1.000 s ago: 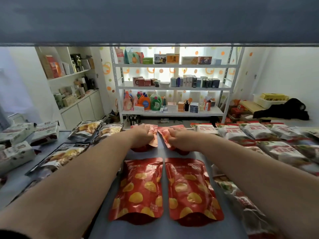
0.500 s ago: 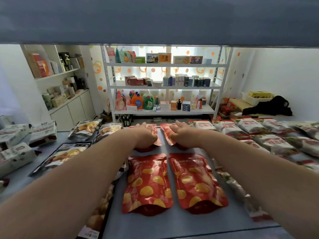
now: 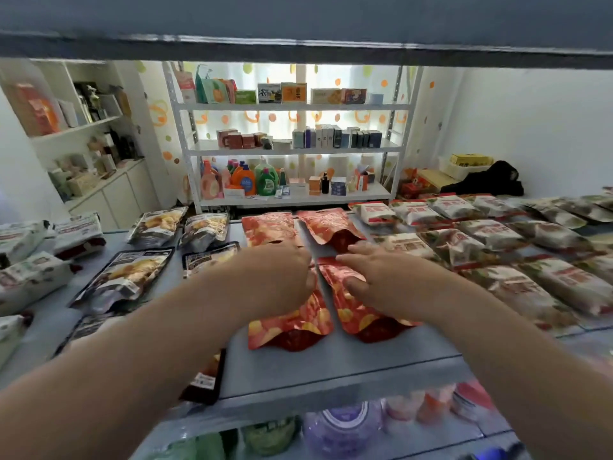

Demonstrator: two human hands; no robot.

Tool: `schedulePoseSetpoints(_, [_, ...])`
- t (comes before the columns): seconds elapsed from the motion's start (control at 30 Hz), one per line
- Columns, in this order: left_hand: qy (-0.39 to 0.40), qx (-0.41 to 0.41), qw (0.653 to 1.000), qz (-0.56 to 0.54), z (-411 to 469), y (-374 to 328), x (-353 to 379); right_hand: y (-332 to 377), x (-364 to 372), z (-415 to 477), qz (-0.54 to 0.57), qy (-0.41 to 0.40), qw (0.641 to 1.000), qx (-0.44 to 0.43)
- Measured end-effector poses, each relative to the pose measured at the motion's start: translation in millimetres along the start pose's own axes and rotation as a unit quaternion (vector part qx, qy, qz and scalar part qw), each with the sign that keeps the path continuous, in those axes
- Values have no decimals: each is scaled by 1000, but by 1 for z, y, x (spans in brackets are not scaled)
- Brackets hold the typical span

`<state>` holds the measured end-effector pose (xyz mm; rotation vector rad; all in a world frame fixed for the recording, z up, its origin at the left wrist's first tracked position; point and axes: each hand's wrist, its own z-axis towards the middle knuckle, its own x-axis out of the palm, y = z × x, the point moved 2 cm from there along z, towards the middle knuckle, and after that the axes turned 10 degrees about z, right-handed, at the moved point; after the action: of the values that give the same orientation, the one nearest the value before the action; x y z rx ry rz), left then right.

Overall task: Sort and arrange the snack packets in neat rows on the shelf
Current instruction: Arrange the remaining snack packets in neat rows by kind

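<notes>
A small stockroom lies behind, with a white rack of detergent bottles [image 3: 255, 179] and boxes against a dotted curtain, and in front a blue-grey shelf [image 3: 331, 366] running the width of the view under a dark overhanging board. The shelf carries snack packets laid flat by kind — black packets [image 3: 124, 277] to the left, white-and-red packets [image 3: 491, 232] in tidy rows to the right, and red packets down the middle.

Two far red packets [image 3: 270, 227] lie side by side at the back edge, the right one skewed a little. Two near red packets [image 3: 358, 313] lie in front of them, mostly covered by the hands. The left hand [image 3: 282, 277] rests on the left near packet with its fingers curled loosely downward; whether they pinch the foil I cannot tell. The right hand [image 3: 374, 277] lies flat on the right near packet, fingers spread and pointing leftward toward the narrow gap between the pair.

Judging by this, both hands are squaring the near pair — palms on top to slide the slippery foil rather than lift it, so each packet lines up behind the one at the back. The red column looks nearly done; the skewed far packet probably wants straightening, and the black packets at left lie less evenly.
</notes>
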<state>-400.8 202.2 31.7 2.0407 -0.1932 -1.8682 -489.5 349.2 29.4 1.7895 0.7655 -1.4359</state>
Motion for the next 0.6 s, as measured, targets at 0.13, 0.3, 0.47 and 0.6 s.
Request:
schedulePoseSetpoints(0.13, [12,8,999,38,-50,-40,27,0,36,-38,51,5,998,26])
schedulePoseSetpoints(0.3, [7,-73,997,13,-48,-64,53,-16,52,-44,96,-54,993,33])
schedulePoseSetpoints(0.47, [9,-118,993,-12,-52,-86,37,-25,47,-42,97,-36,994,28])
schedulePoseSetpoints(0.6, [-22,-142,987,-67,-56,-91,29,-21,40,-43,69,-35,997,15])
